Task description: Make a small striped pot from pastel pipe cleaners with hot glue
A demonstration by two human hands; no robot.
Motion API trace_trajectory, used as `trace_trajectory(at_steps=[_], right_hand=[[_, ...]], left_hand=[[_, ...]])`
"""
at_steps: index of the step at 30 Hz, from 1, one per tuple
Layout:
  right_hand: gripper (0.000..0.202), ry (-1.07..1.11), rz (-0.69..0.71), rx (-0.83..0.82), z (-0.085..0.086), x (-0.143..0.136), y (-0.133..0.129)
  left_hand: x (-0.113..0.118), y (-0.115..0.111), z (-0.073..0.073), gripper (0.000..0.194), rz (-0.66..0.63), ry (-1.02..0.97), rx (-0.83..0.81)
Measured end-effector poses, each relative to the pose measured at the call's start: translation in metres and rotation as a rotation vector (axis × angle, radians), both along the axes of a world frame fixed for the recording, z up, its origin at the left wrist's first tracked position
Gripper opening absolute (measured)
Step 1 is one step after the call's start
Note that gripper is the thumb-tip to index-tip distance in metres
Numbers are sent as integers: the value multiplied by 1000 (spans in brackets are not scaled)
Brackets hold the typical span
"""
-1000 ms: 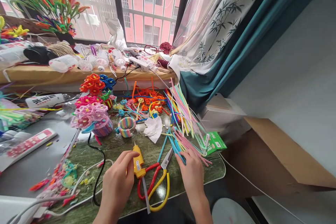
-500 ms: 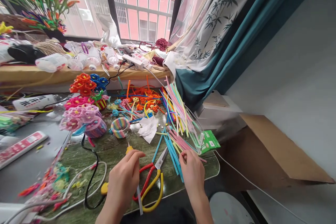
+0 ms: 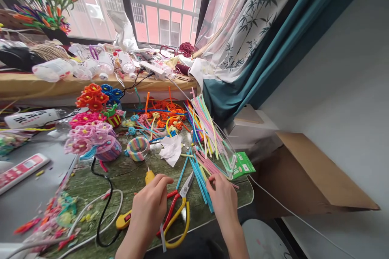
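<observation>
My left hand (image 3: 152, 201) hovers over the table, its index finger stretched to the right and the other fingers curved and partly hidden; I see nothing in it. Under it lie a yellow hot glue gun (image 3: 149, 176) and scissors (image 3: 183, 196) with red and yellow handles. My right hand (image 3: 223, 195) is closed, thumb and index pinched together at the near end of the loose pipe cleaners. What it pinches, if anything, I cannot make out. Blue pipe cleaners (image 3: 201, 184) and pink pipe cleaners (image 3: 208, 162) lie beside those fingertips.
Pipe-cleaner flowers in a pot (image 3: 106, 149), a striped ring (image 3: 137, 148) and a crumpled tissue (image 3: 171, 149) stand or lie farther back. A bag of pastel pipe cleaners (image 3: 206, 125) is at the right. A black cord (image 3: 106, 210) curves at left; a cardboard box (image 3: 328, 178) stands beyond the table.
My left hand has moved slightly right, and more of the glue gun shows. My right hand stays nearly in place. The view has shifted a little.
</observation>
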State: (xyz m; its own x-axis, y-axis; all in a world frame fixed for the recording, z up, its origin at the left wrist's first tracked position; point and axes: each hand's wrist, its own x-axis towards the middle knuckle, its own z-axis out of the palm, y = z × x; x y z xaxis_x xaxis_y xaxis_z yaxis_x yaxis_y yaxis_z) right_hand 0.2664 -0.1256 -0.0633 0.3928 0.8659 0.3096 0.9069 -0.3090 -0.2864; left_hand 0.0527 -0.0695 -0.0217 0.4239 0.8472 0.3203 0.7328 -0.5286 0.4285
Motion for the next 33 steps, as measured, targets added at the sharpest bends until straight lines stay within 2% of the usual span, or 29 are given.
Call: trace_trajectory(at_steps=[3,6,9,13,16,19,21,23,26,29,33], right_hand=[[15,-14,22,-24,2,0,-2],[15,-6,8,-73,3,0,-1],[16,63,-19,-98,5,0,1],[18,186,-30,-48,8,4,3],[24,225,-63,34,17,8,2],[27,315,-33,135,33,2,4],[22,466,76,201,47,-10,9],[20,647,232,215,62,-27,14],[15,928,410,171,75,-52,22],[16,1239,429,175,77,-68,29],[25,1678,326,257,71,-81,39]], left_hand=[[-1,1,-4,30,-3,3,-15],[-1,3,-3,30,-12,20,-18],[0,4,1,30,-23,32,-32],[-3,4,4,31,-19,9,-53],[-3,4,7,31,10,-91,-79],[6,4,16,26,45,-293,-164],[16,3,25,23,47,-451,-329],[26,2,33,28,55,-644,-526],[31,0,38,29,84,-932,-676],[23,-1,35,30,223,-1128,-670],[6,1,33,35,376,-1385,-587]])
